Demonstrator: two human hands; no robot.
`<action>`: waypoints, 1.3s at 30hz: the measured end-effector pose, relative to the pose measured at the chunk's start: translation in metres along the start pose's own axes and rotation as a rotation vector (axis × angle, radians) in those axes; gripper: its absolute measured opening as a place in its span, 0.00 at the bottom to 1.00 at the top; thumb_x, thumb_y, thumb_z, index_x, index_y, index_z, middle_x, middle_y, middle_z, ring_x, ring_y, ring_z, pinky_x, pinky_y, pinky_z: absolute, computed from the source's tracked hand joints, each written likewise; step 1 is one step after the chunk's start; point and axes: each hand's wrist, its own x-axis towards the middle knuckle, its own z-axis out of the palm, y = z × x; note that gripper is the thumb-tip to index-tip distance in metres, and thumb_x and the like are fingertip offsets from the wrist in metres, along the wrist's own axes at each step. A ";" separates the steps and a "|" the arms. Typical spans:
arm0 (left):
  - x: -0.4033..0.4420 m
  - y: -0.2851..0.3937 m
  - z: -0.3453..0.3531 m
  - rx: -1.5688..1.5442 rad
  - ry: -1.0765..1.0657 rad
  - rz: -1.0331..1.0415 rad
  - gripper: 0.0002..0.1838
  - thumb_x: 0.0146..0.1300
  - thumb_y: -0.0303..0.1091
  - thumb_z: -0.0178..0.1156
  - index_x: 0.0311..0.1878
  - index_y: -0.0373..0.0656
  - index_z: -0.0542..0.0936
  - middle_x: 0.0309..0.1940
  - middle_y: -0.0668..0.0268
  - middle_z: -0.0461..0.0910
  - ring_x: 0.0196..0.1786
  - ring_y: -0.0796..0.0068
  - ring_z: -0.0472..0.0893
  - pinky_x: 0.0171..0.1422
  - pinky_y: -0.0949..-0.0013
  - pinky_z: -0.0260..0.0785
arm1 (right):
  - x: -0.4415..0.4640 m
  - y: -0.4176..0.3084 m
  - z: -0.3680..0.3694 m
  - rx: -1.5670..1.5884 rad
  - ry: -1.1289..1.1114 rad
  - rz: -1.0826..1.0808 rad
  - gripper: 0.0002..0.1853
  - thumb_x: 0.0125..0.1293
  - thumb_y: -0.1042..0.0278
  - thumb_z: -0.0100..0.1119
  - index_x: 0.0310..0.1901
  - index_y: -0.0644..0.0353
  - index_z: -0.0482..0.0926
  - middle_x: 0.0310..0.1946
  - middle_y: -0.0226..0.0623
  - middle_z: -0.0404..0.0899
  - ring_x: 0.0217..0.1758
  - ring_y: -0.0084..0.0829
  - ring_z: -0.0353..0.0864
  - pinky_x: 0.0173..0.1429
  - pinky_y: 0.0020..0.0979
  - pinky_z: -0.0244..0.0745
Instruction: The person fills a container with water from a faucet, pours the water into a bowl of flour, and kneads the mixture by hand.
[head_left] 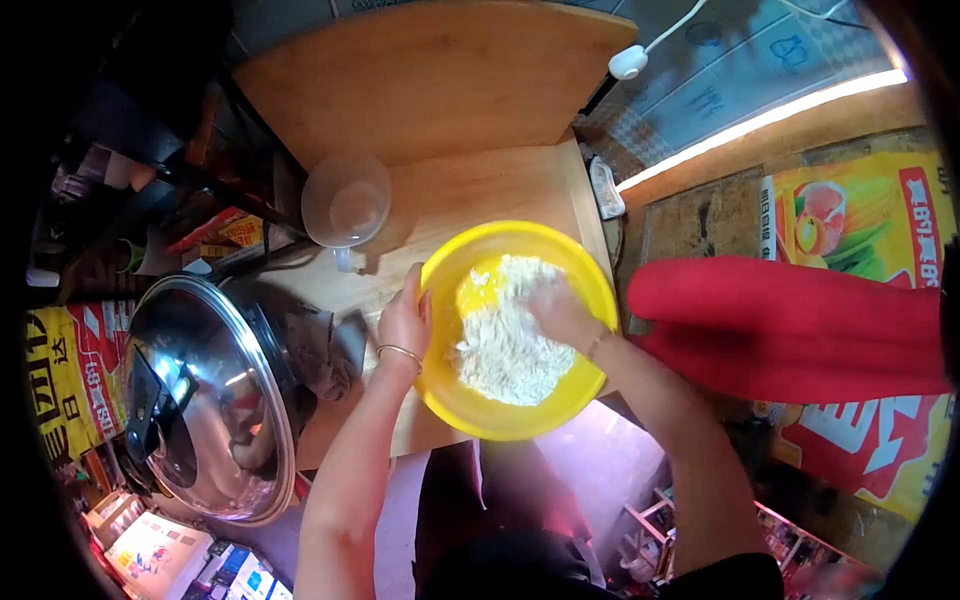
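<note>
A round yellow bowl point(452, 405) stands on the wooden table at its near edge. Inside lies white, crumbly flour point(510, 365), heaped across the bottom and up the far side. My left hand point(404, 322) grips the bowl's left rim, thumb at the edge, with a bracelet on that wrist. Over the right part of the bowl, my right hand point(565, 312) reaches down into the flour; its fingers are blurred and partly covered with white. Behind the bowl to the left sits a clear plastic measuring cup point(346, 205) with a handle.
On the left stands a large pot with a shiny domed lid point(215, 400). A wooden board point(430, 80) leans upright at the table's back. To the right lie a red cloth-like item point(780, 330) and printed yellow sacks point(850, 215). A white cable switch point(628, 63) hangs above.
</note>
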 end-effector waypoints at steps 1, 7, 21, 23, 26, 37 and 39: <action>-0.001 0.001 0.000 0.000 -0.007 -0.006 0.23 0.62 0.33 0.53 0.61 0.51 0.64 0.30 0.48 0.78 0.31 0.46 0.78 0.35 0.49 0.69 | 0.020 -0.006 -0.012 0.090 0.040 0.130 0.24 0.57 0.62 0.52 0.58 0.41 0.72 0.51 0.38 0.74 0.59 0.39 0.65 0.62 0.57 0.53; 0.000 0.009 -0.002 -0.006 0.013 -0.069 0.22 0.62 0.32 0.53 0.61 0.50 0.64 0.31 0.47 0.78 0.33 0.45 0.78 0.36 0.49 0.69 | 0.000 -0.096 0.032 -0.014 0.010 0.021 0.23 0.56 0.64 0.52 0.56 0.47 0.72 0.49 0.40 0.75 0.59 0.41 0.66 0.63 0.55 0.51; 0.001 -0.011 -0.016 -0.248 0.105 -0.066 0.22 0.61 0.31 0.56 0.59 0.44 0.67 0.39 0.46 0.77 0.41 0.47 0.78 0.44 0.54 0.70 | -0.020 -0.076 0.013 -0.148 -0.063 -0.102 0.30 0.53 0.51 0.58 0.61 0.39 0.69 0.54 0.39 0.72 0.65 0.42 0.59 0.65 0.59 0.47; 0.010 -0.010 -0.009 -0.071 -0.064 0.069 0.21 0.63 0.34 0.54 0.60 0.49 0.67 0.39 0.47 0.78 0.40 0.46 0.78 0.43 0.53 0.70 | -0.003 -0.046 0.001 -0.027 -0.081 0.278 0.39 0.50 0.42 0.60 0.63 0.52 0.66 0.53 0.44 0.72 0.64 0.43 0.60 0.63 0.62 0.47; 0.009 0.000 -0.008 -0.053 -0.059 -0.029 0.21 0.63 0.36 0.55 0.59 0.48 0.69 0.36 0.46 0.78 0.39 0.45 0.77 0.41 0.53 0.70 | 0.059 -0.067 0.020 0.164 0.221 0.398 0.35 0.51 0.45 0.58 0.58 0.56 0.68 0.52 0.48 0.70 0.62 0.47 0.61 0.61 0.60 0.49; 0.006 -0.002 -0.006 0.042 -0.111 -0.067 0.20 0.65 0.40 0.51 0.60 0.55 0.66 0.35 0.50 0.79 0.36 0.46 0.78 0.39 0.49 0.70 | 0.046 -0.034 0.015 0.168 0.094 0.355 0.27 0.54 0.52 0.56 0.57 0.47 0.72 0.60 0.40 0.68 0.63 0.45 0.60 0.63 0.63 0.47; 0.008 0.000 -0.006 0.051 -0.086 -0.081 0.20 0.65 0.39 0.50 0.60 0.55 0.67 0.34 0.50 0.79 0.35 0.46 0.78 0.38 0.49 0.70 | 0.068 -0.090 0.041 0.139 -0.022 0.379 0.26 0.57 0.55 0.52 0.56 0.58 0.70 0.56 0.48 0.68 0.63 0.50 0.58 0.64 0.63 0.43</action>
